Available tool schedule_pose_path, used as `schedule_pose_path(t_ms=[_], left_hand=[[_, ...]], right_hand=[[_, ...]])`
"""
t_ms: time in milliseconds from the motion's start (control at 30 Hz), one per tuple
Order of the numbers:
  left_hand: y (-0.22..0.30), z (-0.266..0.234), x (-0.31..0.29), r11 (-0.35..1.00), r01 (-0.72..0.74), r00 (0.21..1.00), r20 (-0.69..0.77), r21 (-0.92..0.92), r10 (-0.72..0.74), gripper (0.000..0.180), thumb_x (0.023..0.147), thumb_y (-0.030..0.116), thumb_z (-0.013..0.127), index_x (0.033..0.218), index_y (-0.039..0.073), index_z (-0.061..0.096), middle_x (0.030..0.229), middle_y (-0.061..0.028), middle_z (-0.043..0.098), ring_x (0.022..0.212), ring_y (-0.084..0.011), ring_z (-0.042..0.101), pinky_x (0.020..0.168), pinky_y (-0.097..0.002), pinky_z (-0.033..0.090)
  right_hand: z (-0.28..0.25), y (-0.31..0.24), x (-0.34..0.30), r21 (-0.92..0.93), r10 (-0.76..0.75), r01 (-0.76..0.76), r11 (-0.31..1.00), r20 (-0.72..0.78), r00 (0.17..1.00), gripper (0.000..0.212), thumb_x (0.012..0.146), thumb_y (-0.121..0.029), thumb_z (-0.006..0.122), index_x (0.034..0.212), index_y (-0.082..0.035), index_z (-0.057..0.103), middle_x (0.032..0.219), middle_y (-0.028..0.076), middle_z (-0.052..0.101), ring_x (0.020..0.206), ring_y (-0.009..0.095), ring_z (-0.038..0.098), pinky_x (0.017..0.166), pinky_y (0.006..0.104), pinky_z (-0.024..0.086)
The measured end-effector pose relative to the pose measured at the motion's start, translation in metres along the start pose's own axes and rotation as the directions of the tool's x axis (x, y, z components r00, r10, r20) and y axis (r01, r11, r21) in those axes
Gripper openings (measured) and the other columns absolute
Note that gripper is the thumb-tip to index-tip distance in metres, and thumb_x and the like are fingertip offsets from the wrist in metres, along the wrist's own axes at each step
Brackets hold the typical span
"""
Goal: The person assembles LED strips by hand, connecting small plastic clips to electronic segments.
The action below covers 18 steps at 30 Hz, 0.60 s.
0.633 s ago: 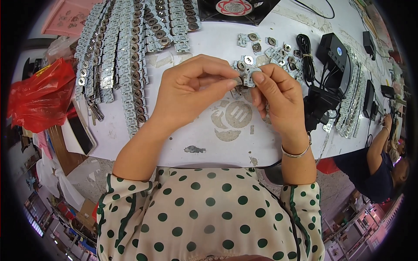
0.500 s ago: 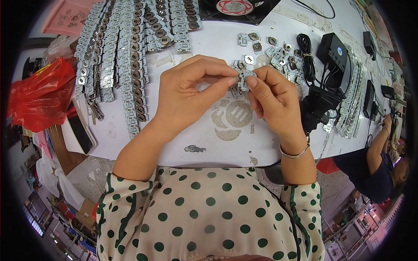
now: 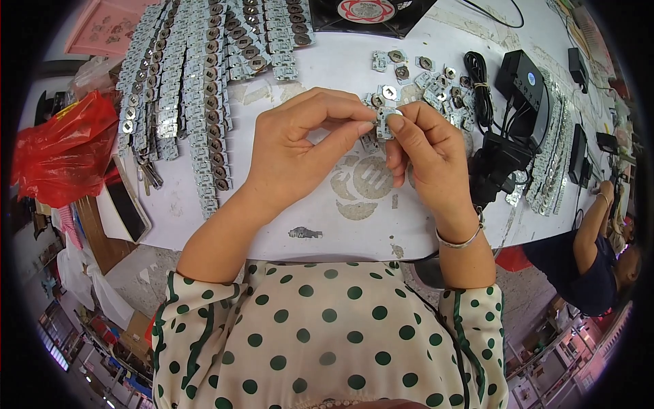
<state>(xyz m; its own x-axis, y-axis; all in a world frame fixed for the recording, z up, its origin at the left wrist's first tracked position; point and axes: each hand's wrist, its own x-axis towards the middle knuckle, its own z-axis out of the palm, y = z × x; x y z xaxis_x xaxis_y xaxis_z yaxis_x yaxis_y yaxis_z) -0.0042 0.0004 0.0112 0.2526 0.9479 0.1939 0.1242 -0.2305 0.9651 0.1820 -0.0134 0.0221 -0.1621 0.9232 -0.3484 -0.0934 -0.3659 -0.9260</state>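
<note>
Between the thumb and fingers of my right hand is a small pale circuit board with metal parts on it, held above the table. My left hand is closed in a pinch, its fingertips right at the board's left edge. Whatever sits in that pinch is too small and hidden to make out. Just beyond my fingers lie loose boards, one bearing a round metal disc. A scattered pile of similar boards spreads to the right of them.
Long strips of joined boards cover the left of the white table. A black fan stands at the back. To the right are a coiled black cable, a black box and more strips. Another person is at far right.
My hands stay in nearly the same place. The board has turned slightly between my right fingers, and my right-hand fingers have shifted a little. The left hand keeps its pinch.
</note>
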Motion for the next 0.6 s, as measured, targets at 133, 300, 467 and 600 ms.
schedule_pose_path(t_ms=[133, 300, 467, 600], left_hand=[[-0.003, 0.001, -0.002, 0.996, 0.068, 0.997, 0.033, -0.05, -0.067, 0.016, 0.082, -0.003, 0.07, 0.098, 0.001, 0.069, 0.098, -0.0077, 0.067, 0.09, -0.0123, 0.062, 0.079, -0.025, 0.05], [-0.01, 0.007, -0.006, 0.967, 0.219, 0.975, 0.076, -0.129, -0.211, 0.017, 0.083, 0.0, 0.069, 0.101, 0.0, 0.068, 0.097, -0.0066, 0.068, 0.086, -0.0105, 0.064, 0.077, -0.0236, 0.053], [-0.007, 0.002, -0.001, 0.892, 0.373, 0.927, 0.148, -0.256, -0.345, 0.022, 0.086, 0.0, 0.067, 0.108, -0.003, 0.064, 0.098, -0.0076, 0.067, 0.086, -0.0108, 0.065, 0.078, -0.0242, 0.055], [-0.01, -0.004, -0.001, 0.867, 0.407, 0.911, 0.194, -0.288, -0.363, 0.021, 0.086, -0.001, 0.067, 0.107, -0.004, 0.064, 0.099, -0.0087, 0.067, 0.086, -0.0122, 0.066, 0.076, -0.0253, 0.057]], right_hand=[[0.0, 0.0, 0.001, 0.013, 0.019, -0.019, 1.0, -0.024, 1.0, 0.015, 0.096, -0.015, 0.058, 0.089, -0.002, 0.059, 0.063, 0.0, 0.058, 0.05, 0.004, 0.051, 0.044, 0.019, 0.041], [-0.021, -0.004, 0.003, -0.368, -0.075, 0.059, 0.928, -0.029, 0.997, 0.014, 0.09, -0.011, 0.064, 0.083, 0.0, 0.061, 0.062, -0.001, 0.058, 0.052, 0.003, 0.051, 0.045, 0.02, 0.04], [-0.016, -0.013, -0.002, -0.403, -0.077, 0.077, 0.912, 0.017, 0.997, 0.012, 0.086, -0.01, 0.068, 0.087, 0.002, 0.069, 0.061, 0.0, 0.06, 0.054, 0.004, 0.051, 0.05, 0.0199, 0.04], [-0.016, -0.013, -0.001, -0.372, -0.015, 0.046, 0.927, 0.087, 0.996, 0.014, 0.088, -0.01, 0.068, 0.092, 0.003, 0.07, 0.062, 0.001, 0.06, 0.056, 0.004, 0.052, 0.052, 0.0198, 0.041]])
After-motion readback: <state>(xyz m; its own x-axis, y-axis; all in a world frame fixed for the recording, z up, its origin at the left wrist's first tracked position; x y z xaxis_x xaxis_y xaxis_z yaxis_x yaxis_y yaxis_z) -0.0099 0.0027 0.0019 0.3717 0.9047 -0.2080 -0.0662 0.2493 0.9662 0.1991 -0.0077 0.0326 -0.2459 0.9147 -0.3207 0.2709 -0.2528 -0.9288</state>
